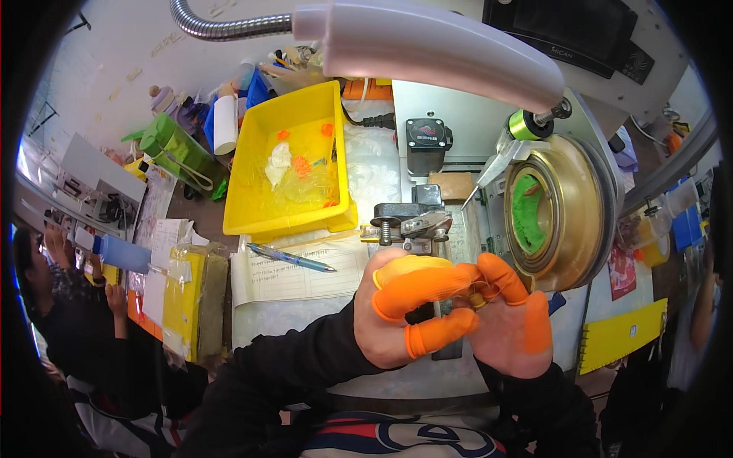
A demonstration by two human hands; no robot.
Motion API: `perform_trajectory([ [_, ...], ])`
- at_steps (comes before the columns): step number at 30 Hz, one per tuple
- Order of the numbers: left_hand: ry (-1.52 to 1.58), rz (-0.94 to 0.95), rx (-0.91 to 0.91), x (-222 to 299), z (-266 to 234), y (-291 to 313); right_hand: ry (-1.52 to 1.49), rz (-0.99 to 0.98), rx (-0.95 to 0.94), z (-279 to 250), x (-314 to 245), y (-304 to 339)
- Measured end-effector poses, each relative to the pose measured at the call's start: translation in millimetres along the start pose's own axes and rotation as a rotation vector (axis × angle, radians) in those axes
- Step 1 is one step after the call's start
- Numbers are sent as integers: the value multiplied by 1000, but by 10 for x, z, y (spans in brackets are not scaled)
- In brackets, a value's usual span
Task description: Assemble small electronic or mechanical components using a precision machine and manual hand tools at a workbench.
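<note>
My left hand (405,301) and my right hand (510,324) meet in front of the bench machine, both wearing orange finger cots, with a yellow one on the left hand. Between their fingertips is a small yellow-brown piece (478,299) with thin, wire-like strands. The left fingers are closed around it, and the right thumb and fingers curl in from the other side. Its exact kind is too small to make out. Just beyond the hands sits a metal clamp fixture (416,223) with a spring. To its right stands a large round brass-coloured wheel (561,217) with a green inside.
A yellow bin (248,206) holds orange scraps and clear plastic. A blue pen (290,258) lies on a paper form (328,278). Overhead arches a white lamp (435,49). A yellow notebook (622,336) is at right; a green bottle (179,153) and a co-worker (53,282) are at left.
</note>
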State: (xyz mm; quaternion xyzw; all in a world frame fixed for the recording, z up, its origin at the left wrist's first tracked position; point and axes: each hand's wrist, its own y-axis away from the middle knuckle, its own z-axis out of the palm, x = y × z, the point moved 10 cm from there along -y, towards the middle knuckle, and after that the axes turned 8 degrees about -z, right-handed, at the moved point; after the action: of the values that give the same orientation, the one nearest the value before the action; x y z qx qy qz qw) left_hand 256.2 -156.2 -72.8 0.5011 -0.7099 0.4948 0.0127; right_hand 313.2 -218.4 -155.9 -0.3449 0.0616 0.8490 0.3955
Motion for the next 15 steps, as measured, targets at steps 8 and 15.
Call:
perform_trajectory([
  [8, -325, 86, 101, 138, -51, 76, -390, 29, 15, 148, -34, 48],
  [15, -506, 126, 85, 197, -17, 104, 1219, -516, -243, 390, -677, 264],
])
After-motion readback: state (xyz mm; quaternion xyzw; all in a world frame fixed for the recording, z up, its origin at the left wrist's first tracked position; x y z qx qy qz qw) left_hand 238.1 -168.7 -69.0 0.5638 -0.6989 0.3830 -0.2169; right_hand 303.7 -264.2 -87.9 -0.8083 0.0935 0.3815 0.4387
